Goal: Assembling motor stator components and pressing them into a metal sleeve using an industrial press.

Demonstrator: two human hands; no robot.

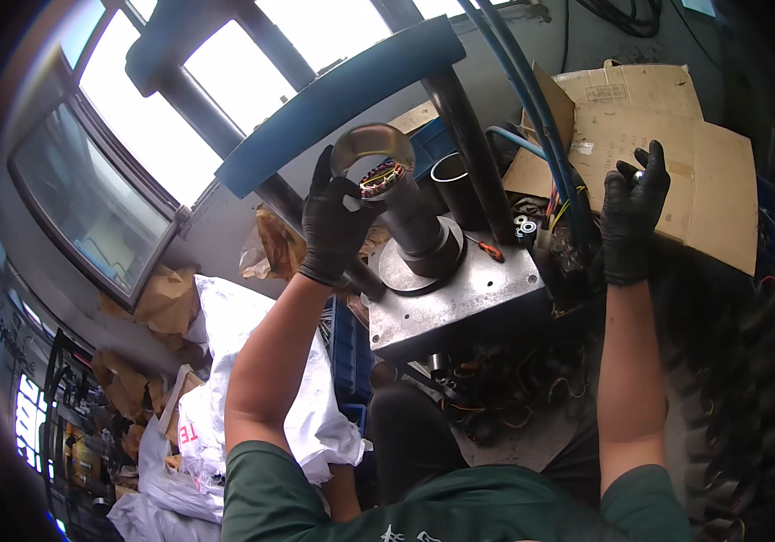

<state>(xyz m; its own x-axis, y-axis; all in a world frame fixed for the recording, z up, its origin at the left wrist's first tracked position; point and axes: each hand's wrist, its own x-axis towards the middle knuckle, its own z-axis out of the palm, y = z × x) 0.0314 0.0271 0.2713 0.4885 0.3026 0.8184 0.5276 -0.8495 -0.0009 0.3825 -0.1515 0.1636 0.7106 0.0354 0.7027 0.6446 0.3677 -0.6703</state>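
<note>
My left hand (333, 221), in a black glove, grips a motor stator with copper windings (382, 178) atop the dark steel column (410, 221) of a press. A shiny metal cylinder (372, 144) hangs just above the stator. The column stands on a round base on the grey steel plate (478, 289). My right hand (633, 212), also black-gloved, is raised at the right beside blue hoses (532, 99), fingers closed on a small metal knob or lever I can barely see.
Blue press frame bars (342, 90) cross above. Flattened cardboard (676, 154) lies at the right. An orange-handled tool (488, 250) and small bearings (523, 226) rest on the plate. White sacks (252, 361) and a blue crate sit at the lower left; wire-wound parts lie below the plate.
</note>
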